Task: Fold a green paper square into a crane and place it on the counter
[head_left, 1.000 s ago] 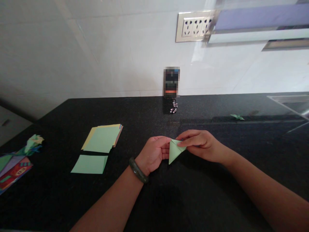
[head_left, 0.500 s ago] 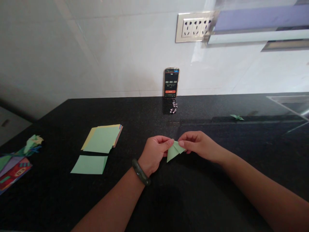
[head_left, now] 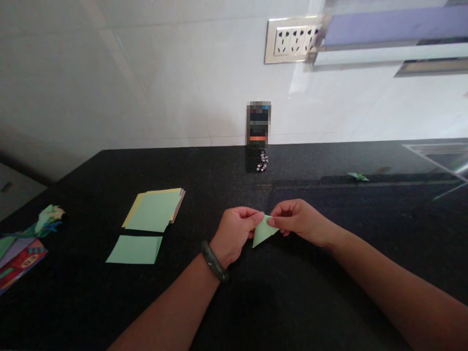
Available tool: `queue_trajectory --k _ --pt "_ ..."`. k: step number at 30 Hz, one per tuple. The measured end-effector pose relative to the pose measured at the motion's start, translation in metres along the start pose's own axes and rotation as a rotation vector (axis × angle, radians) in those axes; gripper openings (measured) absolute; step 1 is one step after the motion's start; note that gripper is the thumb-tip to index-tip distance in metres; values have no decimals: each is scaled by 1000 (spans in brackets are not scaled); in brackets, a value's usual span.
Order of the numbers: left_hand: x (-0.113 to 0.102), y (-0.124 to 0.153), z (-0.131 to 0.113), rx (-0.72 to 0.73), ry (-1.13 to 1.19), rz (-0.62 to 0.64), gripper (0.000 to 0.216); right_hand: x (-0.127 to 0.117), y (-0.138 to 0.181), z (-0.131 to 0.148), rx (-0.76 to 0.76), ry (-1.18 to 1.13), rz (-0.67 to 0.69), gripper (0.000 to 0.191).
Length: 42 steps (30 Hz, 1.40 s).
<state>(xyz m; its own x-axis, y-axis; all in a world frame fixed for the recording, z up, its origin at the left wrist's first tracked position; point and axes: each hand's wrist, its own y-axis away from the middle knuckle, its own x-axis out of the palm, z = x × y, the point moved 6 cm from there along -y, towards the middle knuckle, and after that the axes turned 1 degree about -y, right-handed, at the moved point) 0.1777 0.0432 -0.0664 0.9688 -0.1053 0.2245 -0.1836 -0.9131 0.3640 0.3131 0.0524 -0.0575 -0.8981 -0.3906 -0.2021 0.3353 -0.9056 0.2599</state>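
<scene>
A small, pale-green folded-paper triangle (head_left: 263,233) is held over the black stone counter (head_left: 310,297), well forward of its back edge. It is pinched by the left hand (head_left: 237,234) and right hand (head_left: 300,220), thumbs and fingers closed on it. Several folds appear made; how many remain cannot be told. Toward the counter's left edge, a flat pale-green paper rectangle (head_left: 132,250) is left lying.

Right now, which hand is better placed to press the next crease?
Probably the right hand: its thumb lies on the face of the folded green paper, while the left hand pinches the upper-left corner.
</scene>
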Motion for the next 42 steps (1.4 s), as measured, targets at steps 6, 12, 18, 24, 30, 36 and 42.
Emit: queue_trajectory --k 6,12,18,24,30,36,42 --pt "3 2 0 -15 22 50 13 -1 1 1 -9 10 6 22" --pt "5 1 -2 -10 19 88 28 -2 3 3 -11 11 -15 23" --pt "1 0 -4 83 -49 -3 13 -2 3 5 -25 54 -34 21" --pt "2 1 -5 136 -169 26 17 1 3 7 -75 107 44 25" --pt "5 5 -9 216 -330 23 21 4 3 12 -108 156 64 23" --pt "-3 5 -17 302 -402 -70 23 -1 3 15 -119 216 31 15" --pt "-15 -1 -19 316 -319 -144 23 -24 3 14 -72 219 -2 13"
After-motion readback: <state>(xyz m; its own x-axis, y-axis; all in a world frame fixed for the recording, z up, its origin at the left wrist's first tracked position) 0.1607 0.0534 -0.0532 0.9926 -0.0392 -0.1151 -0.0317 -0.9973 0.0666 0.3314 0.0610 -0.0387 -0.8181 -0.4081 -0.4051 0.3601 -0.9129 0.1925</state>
